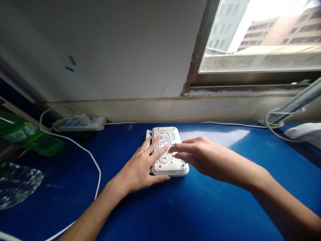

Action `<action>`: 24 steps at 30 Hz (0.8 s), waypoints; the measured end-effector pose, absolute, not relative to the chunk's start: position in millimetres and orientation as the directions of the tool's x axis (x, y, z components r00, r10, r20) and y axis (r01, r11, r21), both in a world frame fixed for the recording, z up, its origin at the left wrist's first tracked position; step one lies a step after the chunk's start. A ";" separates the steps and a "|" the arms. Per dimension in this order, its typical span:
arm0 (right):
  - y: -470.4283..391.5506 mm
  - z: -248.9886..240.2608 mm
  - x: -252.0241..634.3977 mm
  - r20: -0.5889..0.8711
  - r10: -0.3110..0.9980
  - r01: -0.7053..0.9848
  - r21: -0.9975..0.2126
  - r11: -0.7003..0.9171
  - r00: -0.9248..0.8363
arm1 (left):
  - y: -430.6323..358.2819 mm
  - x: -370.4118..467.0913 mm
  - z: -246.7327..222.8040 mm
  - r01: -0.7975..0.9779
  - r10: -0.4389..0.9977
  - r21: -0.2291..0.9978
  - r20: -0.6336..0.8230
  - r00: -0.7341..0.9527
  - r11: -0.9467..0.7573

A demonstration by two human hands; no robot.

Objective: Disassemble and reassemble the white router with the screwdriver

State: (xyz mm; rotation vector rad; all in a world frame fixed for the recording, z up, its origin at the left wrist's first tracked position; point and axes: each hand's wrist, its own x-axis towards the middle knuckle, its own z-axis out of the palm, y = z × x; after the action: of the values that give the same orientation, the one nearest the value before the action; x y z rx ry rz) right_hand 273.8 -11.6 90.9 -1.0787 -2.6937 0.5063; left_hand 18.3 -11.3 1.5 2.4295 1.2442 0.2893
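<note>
A white router [178,164] lies upside down on the blue tabletop, showing vents, round feet and a printed label. A white antenna [147,134] runs along its left side. My left hand [140,167] rests spread over its left part, fingers on the underside and thumb along the front edge. My right hand [198,152] reaches over from the right, index fingertip and thumb close together at the router's middle, near the label. A tiny dark bit shows by those fingers; whether they hold it is too small to tell.
A white power strip [96,124] with a plug stands against the wall, and its cable [86,150] loops over the tabletop [213,207]. Two plastic bottles, one green [32,137] and one clear [20,184], lie at left. A metal pole [296,100] wrapped in cable stands at right.
</note>
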 end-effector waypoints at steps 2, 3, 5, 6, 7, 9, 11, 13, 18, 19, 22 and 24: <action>-12.7 91.5 276.7 0.067 0.682 0.613 -0.381 0.692 -0.729 | -11.9 18.2 1.4 0.730 0.811 0.430 0.006 0.586 -0.531; -13.9 92.2 278.5 0.076 0.672 0.598 -0.389 0.700 -0.737 | -12.2 18.2 1.3 0.729 0.810 0.430 0.009 0.586 -0.532; -16.7 93.5 281.1 0.090 0.650 0.567 -0.409 0.715 -0.755 | -12.4 18.1 0.9 0.726 0.810 0.434 0.014 0.586 -0.533; -17.7 93.7 281.5 0.096 0.650 0.564 -0.412 0.716 -0.754 | -12.3 18.0 0.6 0.725 0.811 0.437 0.016 0.585 -0.532; -18.2 93.4 281.1 0.103 0.659 0.573 -0.408 0.711 -0.745 | -12.1 17.9 0.3 0.724 0.811 0.440 0.017 0.584 -0.531; -17.5 91.5 278.4 0.110 0.696 0.615 -0.385 0.688 -0.709 | -11.6 17.5 -0.3 0.725 0.813 0.443 0.016 0.582 -0.528; -15.4 88.8 274.9 0.096 0.732 0.664 -0.356 0.658 -0.674 | -11.3 17.3 -0.6 0.727 0.814 0.442 0.010 0.581 -0.525; -13.4 86.7 273.4 0.082 0.741 0.678 -0.345 0.649 -0.667 | -11.1 17.1 -0.7 0.729 0.813 0.440 0.006 0.582 -0.525; -15.1 89.9 281.8 0.103 0.678 0.600 -0.384 0.702 -0.727 | -10.7 17.1 -1.9 0.713 0.806 0.444 0.036 0.591 -0.543; -16.2 91.4 283.8 0.097 0.667 0.587 -0.393 0.708 -0.739 | -10.6 17.0 -2.3 0.710 0.805 0.448 0.039 0.592 -0.543; -17.7 94.2 284.9 0.091 0.678 0.601 -0.389 0.698 -0.729 | -10.6 16.8 -2.6 0.716 0.810 0.453 0.023 0.586 -0.531; -16.7 93.7 281.8 0.088 0.712 0.637 -0.382 0.670 -0.697 | -10.8 16.7 -2.3 0.724 0.814 0.452 0.009 0.581 -0.522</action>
State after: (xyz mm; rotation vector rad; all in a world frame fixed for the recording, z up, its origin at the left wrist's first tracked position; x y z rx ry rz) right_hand 281.8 -16.7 93.7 -1.0899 -2.6560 0.4782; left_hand 16.7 -10.8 -2.3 2.4127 1.2387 0.3067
